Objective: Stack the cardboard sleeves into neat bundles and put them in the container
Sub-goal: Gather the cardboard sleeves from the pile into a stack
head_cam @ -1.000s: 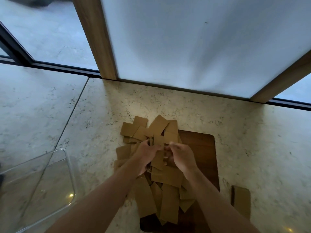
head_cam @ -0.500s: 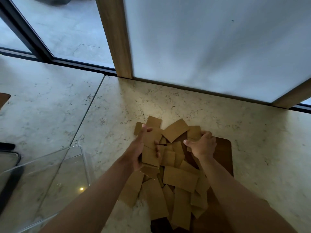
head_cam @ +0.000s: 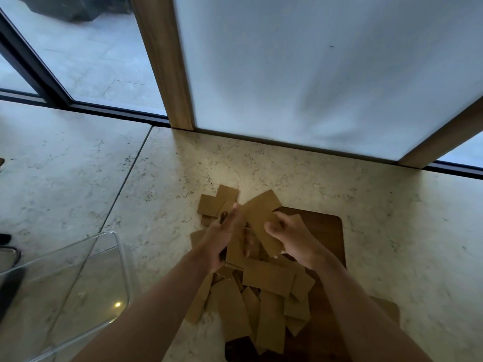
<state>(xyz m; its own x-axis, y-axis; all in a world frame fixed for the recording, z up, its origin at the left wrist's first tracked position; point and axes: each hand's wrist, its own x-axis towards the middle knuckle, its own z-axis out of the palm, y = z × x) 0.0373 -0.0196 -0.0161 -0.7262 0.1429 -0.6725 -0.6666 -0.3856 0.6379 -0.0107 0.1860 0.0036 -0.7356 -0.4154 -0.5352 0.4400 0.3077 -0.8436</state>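
A loose pile of brown cardboard sleeves [head_cam: 264, 296] lies partly on a dark wooden board [head_cam: 326, 231] on the marble counter. My left hand [head_cam: 222, 239] grips a small bunch of sleeves [head_cam: 235, 253] held upright above the pile. My right hand [head_cam: 292, 239] holds one larger sleeve [head_cam: 261, 220] by its near edge and lays it against that bunch. A clear plastic container [head_cam: 78, 270] stands at the lower left with nothing visible inside.
Two sleeves [head_cam: 217, 202] lie on the bare counter behind the pile. Another sleeve [head_cam: 389, 309] shows right of my right forearm. A wooden post [head_cam: 167, 64] and a frosted panel [head_cam: 313, 74] close the back edge.
My right hand has lifted a sleeve from the back of the pile and brought it toward my left hand, which has closed on a small bunch. The camera has tilted slightly.
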